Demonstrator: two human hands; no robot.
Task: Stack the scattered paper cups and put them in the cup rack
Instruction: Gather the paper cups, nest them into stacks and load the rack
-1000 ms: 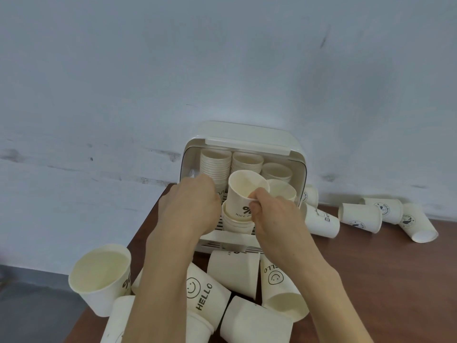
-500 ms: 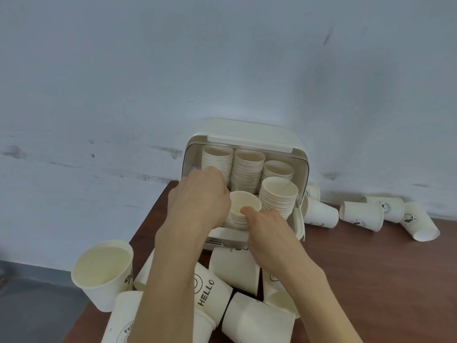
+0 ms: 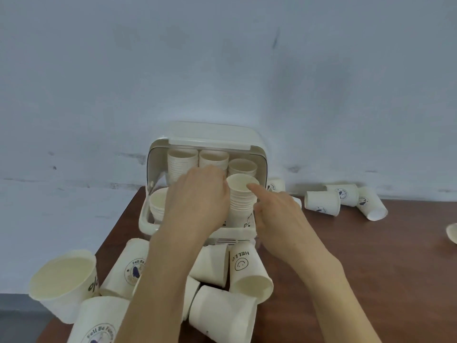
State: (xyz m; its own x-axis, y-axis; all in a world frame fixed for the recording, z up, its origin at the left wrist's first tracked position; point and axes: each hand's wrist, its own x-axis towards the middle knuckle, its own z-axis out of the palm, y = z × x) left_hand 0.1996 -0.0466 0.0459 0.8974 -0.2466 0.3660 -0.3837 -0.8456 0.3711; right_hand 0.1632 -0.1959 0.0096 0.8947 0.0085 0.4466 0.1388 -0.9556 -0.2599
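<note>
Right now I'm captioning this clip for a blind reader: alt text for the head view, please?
Both hands, left hand and right hand, reach into a white cup rack on a brown table, around a stack of paper cups; loose cups lie scattered nearby.

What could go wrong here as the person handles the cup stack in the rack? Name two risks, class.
1. The tall stack at the rack's front right is held only at its sides by both hands, left hand and right hand; it might tip.
2. Loose cups, like the HELLO cup, lie under the forearms near the table edge; a sweep could knock them off.
</note>
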